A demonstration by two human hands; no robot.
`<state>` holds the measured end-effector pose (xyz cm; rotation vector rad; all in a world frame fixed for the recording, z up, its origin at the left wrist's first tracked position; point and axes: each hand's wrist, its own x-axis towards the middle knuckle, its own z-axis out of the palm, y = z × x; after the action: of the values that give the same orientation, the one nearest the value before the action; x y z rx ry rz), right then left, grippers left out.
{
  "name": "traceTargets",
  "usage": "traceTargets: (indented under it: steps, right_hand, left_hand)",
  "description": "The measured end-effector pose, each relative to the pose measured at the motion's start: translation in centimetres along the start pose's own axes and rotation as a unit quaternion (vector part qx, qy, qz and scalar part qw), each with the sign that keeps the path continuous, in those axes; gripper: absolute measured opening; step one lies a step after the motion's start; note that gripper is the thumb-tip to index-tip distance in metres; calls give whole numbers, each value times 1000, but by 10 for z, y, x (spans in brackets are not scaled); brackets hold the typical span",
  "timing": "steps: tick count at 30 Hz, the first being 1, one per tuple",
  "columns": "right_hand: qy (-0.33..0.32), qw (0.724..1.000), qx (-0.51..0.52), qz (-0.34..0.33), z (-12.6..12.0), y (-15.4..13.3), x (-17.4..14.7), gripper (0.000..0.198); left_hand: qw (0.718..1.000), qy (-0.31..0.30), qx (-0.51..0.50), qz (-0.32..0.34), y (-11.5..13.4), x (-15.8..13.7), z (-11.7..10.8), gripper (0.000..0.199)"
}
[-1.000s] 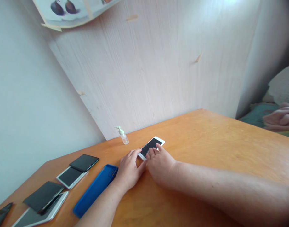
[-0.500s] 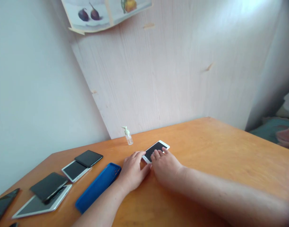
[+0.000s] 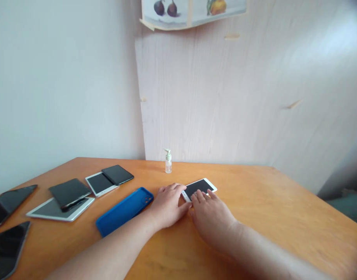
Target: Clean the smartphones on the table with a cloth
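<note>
A white smartphone point(image 3: 200, 187) lies on the table with its dark screen facing up. My left hand point(image 3: 170, 205) grips its left end, the fingers at the far corner and the thumb at the near one. Over the phone's near part lies my right hand point(image 3: 212, 217), palm down, fingers stretched onto the screen; its thumb is mostly hidden. Just left of my left hand is a blue phone case point(image 3: 123, 214), open side up. Behind the phone stands a small clear pump bottle point(image 3: 168, 163).
Several tablets and dark devices occupy the left side: a black one point(image 3: 118, 174) overlapping a white one point(image 3: 100, 183), another black one point(image 3: 69, 192) on a white tablet point(image 3: 44, 210), and dark slabs point(image 3: 7, 249) by the edge. A wall panel point(image 3: 207, 97) rises behind the wooden table point(image 3: 268, 202).
The camera has turned and levelled, so the whole scene sits differently and another dark slab shows at lower left. Both hands stay at the white smartphone, with little change in their pose.
</note>
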<state>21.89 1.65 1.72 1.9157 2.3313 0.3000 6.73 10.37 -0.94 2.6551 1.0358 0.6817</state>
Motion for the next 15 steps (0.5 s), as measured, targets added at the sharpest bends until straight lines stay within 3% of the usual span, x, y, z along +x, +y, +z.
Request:
traceTargets:
  steps: [4,10,15]
  right_hand:
    - [10,999,3,-39,-1,3,-2,40]
    - [-21,997,-40,59,3,34,7,36]
    - [-7,999,-22,-26,1,4,-3,42]
  left_hand:
    - [1000,5,-6,5,1,0,0,38]
    - [1000,8,-12,14,3,-1,-2,36]
    - [1000,2,-10,-1,4,-2,-2,39]
